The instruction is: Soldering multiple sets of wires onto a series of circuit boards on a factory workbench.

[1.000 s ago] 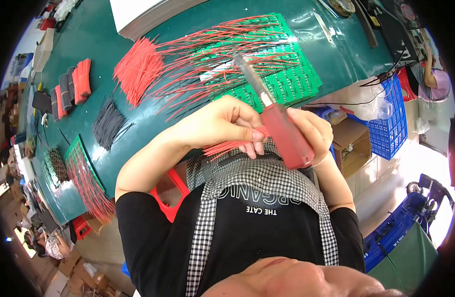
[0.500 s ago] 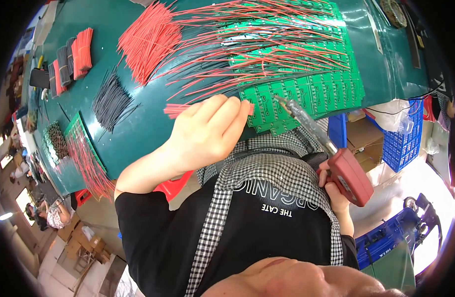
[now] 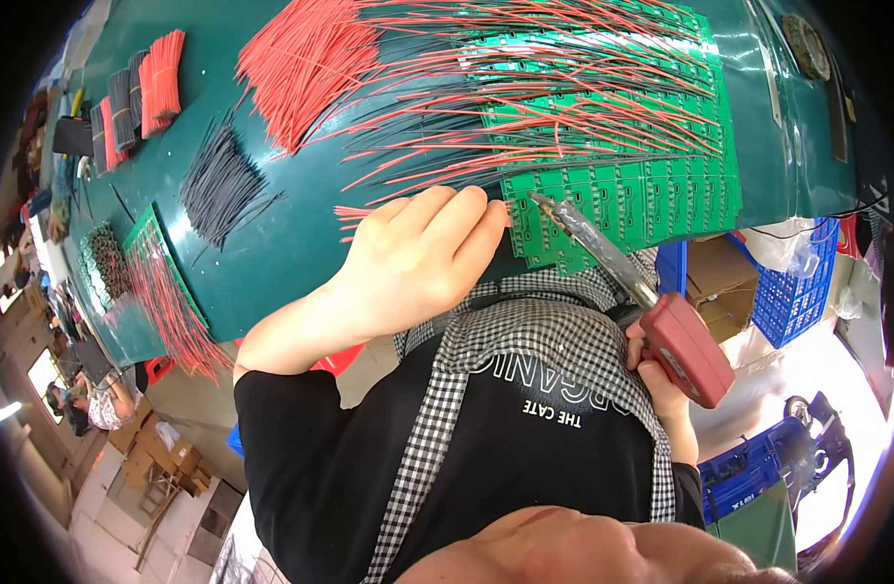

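Beside the checked apron (image 3: 534,336), on the near right, the right hand (image 3: 666,384) has its fingers curled around the red handle of a soldering iron (image 3: 690,350). Its tip points far-left, over the near left corner of the green circuit boards (image 3: 617,209); whether it touches them, I cannot tell. Just left of the tip, the left hand (image 3: 413,248) has its fingers folded closed over a bundle of red wires (image 3: 351,214), whose tails poke out on its left. Good work here probably calls for a steady wire end, brief tip contact and a hot barrel well clear of the fingertips. The boards lie flat and overlapping, glossy, with rows of small outlined shapes. Across their farther part, loose red and black wires (image 3: 573,127) spread leftward toward a dense red pile (image 3: 310,73).
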Demonstrator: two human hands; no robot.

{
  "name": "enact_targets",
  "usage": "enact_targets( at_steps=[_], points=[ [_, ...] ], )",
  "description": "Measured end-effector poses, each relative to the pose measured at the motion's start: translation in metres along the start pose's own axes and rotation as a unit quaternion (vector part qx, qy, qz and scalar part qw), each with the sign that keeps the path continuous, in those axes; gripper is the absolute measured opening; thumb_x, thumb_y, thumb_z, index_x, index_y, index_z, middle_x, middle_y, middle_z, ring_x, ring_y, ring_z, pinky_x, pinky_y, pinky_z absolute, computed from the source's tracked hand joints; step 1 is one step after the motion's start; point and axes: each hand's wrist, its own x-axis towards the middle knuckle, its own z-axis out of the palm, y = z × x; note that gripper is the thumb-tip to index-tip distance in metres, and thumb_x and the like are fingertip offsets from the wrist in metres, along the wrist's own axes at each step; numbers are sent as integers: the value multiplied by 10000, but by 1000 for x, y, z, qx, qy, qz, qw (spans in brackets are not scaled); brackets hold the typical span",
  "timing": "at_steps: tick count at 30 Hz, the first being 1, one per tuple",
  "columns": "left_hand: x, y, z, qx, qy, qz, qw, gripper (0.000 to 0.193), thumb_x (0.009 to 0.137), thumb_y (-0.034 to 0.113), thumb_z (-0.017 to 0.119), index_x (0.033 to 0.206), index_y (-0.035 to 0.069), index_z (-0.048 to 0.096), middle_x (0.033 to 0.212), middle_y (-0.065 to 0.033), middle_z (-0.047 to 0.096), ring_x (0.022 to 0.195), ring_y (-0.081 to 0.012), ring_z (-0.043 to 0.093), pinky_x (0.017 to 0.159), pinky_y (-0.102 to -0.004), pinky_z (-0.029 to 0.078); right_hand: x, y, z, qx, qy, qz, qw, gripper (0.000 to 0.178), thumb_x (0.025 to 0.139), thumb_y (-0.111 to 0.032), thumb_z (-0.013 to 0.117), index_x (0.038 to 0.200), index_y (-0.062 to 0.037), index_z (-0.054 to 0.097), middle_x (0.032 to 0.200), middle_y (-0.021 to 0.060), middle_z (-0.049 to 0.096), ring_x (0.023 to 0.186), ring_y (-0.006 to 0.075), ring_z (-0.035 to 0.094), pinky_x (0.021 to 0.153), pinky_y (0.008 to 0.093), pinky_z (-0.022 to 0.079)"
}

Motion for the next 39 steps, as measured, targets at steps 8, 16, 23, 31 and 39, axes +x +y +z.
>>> enact_targets(
  at_steps=[8,16,23,31,39],
  points=[
    [2,3,-8,-46,-64,-28,997,303,670,75,678,963,-2,662,874,-73,582,704,-190,612,569,-293,494,0,-4,0,8,12,-9,1000,421,702,-244,789,1060,-62,663,1040,124,673,935,326,652,806,395,512],
    [0,3,-5,-46,-36,-23,998,297,672,76,678,962,12,671,877,-70,591,701,-182,616,563,-297,495,-4,-2,0,-10,13,2,1000,409,701,-244,771,1060,-78,668,1074,124,667,954,326,649,809,395,514],
    [-1,2,-3,-29,-45,-22,998,313,674,82,656,977,7,669,883,-72,587,691,-175,612,558,-291,492,-4,1,-3,-2,13,-14,1000,555,683,-315,806,1135,-45,633,1133,157,647,987,336,649,823,402,516],
    [-2,2,-3,-21,-52,-33,998,320,683,83,629,993,13,670,894,-65,587,692,-169,606,567,-287,490,-5,6,-3,-34,5,-17,999,583,682,-328,812,1153,-42,621,1123,155,649,971,343,654,830,410,517],
    [-2,1,-2,-20,-63,-36,997,346,672,87,617,1007,25,672,894,-58,587,691,-165,604,567,-283,486,-4,2,-2,-16,4,-14,1000,585,693,-348,808,1158,-48,619,1128,151,647,1019,348,636,863,425,507]
  ],
)
